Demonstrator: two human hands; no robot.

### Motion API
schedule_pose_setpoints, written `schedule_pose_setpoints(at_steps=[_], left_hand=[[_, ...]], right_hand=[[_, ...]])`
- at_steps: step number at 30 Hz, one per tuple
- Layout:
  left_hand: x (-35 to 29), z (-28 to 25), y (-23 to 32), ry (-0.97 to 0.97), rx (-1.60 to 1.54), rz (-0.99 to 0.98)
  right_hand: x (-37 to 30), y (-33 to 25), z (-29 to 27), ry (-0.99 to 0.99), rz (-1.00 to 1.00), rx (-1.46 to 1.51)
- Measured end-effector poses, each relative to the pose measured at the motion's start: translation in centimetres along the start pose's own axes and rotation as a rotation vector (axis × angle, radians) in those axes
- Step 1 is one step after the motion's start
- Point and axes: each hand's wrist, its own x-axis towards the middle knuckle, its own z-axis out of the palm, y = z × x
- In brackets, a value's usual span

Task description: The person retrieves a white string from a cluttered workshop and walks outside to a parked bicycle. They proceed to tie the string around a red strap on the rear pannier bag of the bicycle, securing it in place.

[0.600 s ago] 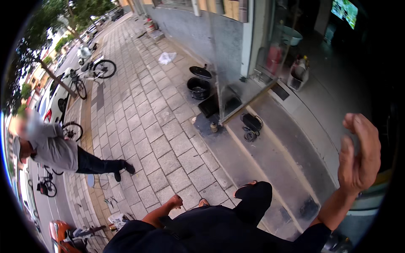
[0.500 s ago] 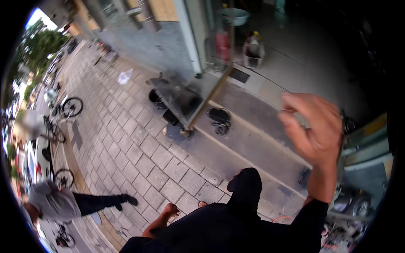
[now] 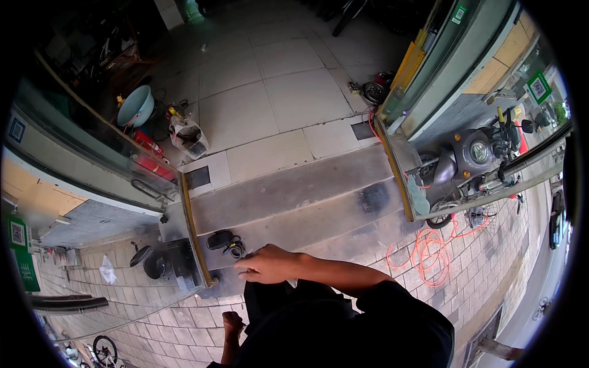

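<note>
My right hand (image 3: 270, 264) reaches leftward across the front of my body, its fingers loosely bent and apart, with nothing visible in them. Just beyond it on a step lies a black charger-like box (image 3: 219, 239) with a coiled black cable (image 3: 235, 249); in the picture the hand is close to the coil, but I cannot tell that it touches. Lower and farther left, my left hand (image 3: 232, 322) hangs beside my dark clothing with its fingers curled in. Whatever it holds, if anything, is hidden.
Grey steps (image 3: 294, 190) lead up to a tiled shop floor (image 3: 245, 86) between glass doors (image 3: 196, 233). Left inside are a pale blue basin (image 3: 136, 107) and a white bin (image 3: 189, 140). At right, an orange hose (image 3: 432, 260) lies coiled near a grey scooter (image 3: 472, 153).
My view has swung right from the pavement to face the doorway squarely. My right hand has come down from its raised position and across to the left. The walking person has left view.
</note>
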Motion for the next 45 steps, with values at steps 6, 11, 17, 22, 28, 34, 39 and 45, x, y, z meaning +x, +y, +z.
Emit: schedule_pose_setpoints(at_steps=[6,11,17,22,28,34,39,45], left_hand=[[9.6,-1.9,0.0,0.010,0.459,0.521],[14.1,-4.2,7.9,-0.286,0.130,-0.162],[22.6,-7.9,18.0,-0.266,0.125,0.140],[32.3,-7.3,30.3,-0.409,0.127,-0.226],[38.8,-2.8,45.6,-0.442,0.289,-0.239],[46.3,1.3,57.0,-0.519,0.422,-0.395],[48.9,3.8,71.2,-0.459,0.378,-0.191],[53.4,9.3,88.5,-0.457,0.369,-0.060]], right_hand=[[3.7,13.8,-4.0,0.133,0.438,-0.171],[-5.7,23.3,0.0,0.145,0.957,-0.165],[-19.4,14.8,3.0,-0.278,1.532,0.047],[-16.5,5.5,2.1,-0.255,1.618,0.236],[-13.3,7.0,2.5,0.024,1.718,0.497],[-9.1,18.5,-5.5,0.127,1.799,0.588],[-3.8,28.6,-28.4,-0.388,1.448,0.168],[4.2,37.2,-55.9,0.283,1.264,0.050]])
